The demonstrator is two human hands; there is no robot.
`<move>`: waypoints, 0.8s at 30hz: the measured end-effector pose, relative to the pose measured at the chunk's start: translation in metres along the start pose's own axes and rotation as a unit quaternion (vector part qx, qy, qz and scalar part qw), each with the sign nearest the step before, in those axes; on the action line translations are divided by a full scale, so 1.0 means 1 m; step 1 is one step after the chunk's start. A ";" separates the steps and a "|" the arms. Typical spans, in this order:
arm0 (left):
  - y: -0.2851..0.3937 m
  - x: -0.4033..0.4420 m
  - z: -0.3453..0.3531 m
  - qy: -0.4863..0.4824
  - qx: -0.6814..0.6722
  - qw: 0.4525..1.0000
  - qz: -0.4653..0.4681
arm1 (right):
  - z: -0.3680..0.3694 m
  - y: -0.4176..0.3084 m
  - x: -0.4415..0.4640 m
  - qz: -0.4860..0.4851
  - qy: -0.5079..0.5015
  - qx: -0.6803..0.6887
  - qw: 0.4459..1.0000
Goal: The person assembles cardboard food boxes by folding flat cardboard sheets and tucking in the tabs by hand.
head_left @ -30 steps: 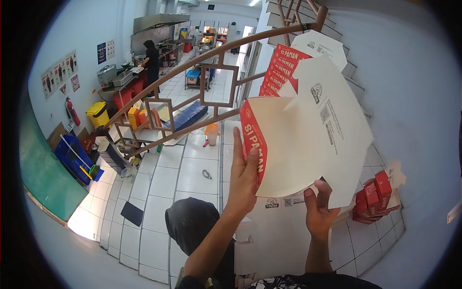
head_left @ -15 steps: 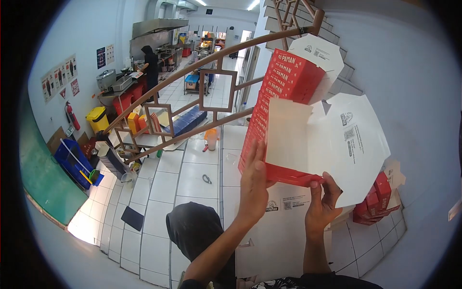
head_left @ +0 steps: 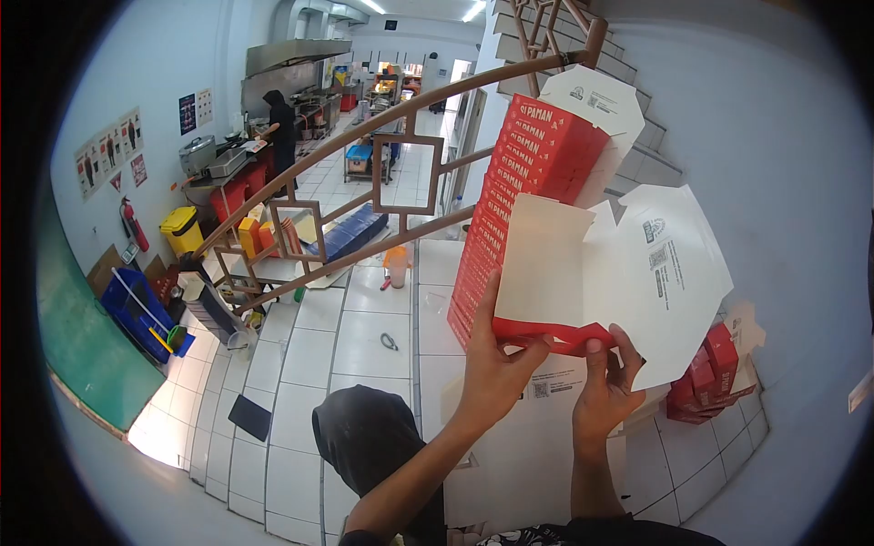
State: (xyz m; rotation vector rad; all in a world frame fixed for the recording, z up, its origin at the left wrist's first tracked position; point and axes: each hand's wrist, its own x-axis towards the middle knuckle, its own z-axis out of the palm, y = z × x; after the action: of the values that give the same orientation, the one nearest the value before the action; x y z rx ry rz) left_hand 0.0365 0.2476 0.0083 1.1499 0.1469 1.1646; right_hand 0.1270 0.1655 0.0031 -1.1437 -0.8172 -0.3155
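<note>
Between both hands is a partly folded food carton (head_left: 544, 259), red outside and white inside, with its printed lid flap open to the right. My left hand (head_left: 499, 369) grips the front left corner, forefinger up along the side and thumb on the red front edge. At the front right corner, my right hand (head_left: 604, 380) pinches the red edge between thumb and fingers. Just behind the carton rises a tall stack of nested red cartons (head_left: 523, 159). Below my hands lies a flat white carton sheet (head_left: 546, 437) with printed text.
More red cartons (head_left: 712, 373) lie on the tiles at right. A brown stair railing (head_left: 401, 114) runs along the left, past a dark tablet-like item (head_left: 249, 417) on a step. Farther off, a person in dark clothes (head_left: 281, 136) stands at a kitchen counter.
My left thumb has moved right along the carton's front edge, which now bends inward. My right hand stays on its corner. The view has shifted slightly.
</note>
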 end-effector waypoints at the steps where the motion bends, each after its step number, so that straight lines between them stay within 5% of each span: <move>1: 0.001 -0.001 0.001 -0.002 -0.002 1.000 -0.004 | 0.000 0.000 0.000 -0.005 -0.004 -0.010 1.000; 16: -0.004 -0.001 -0.002 -0.021 0.070 0.997 0.038 | -0.006 0.004 0.003 -0.075 -0.170 -0.125 0.975; 19: -0.007 -0.001 -0.001 -0.037 0.031 0.995 0.089 | -0.007 -0.003 0.003 -0.112 -0.160 -0.143 0.970; 24: 0.001 0.008 -0.017 0.037 -0.162 0.986 0.002 | -0.015 -0.010 -0.007 -0.122 -0.195 -0.103 0.968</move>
State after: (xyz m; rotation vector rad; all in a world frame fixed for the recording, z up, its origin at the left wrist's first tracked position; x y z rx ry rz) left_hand 0.0287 0.2645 0.0047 0.8203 0.0104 1.1852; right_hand 0.1222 0.1470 0.0022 -1.3233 -1.3006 -0.3919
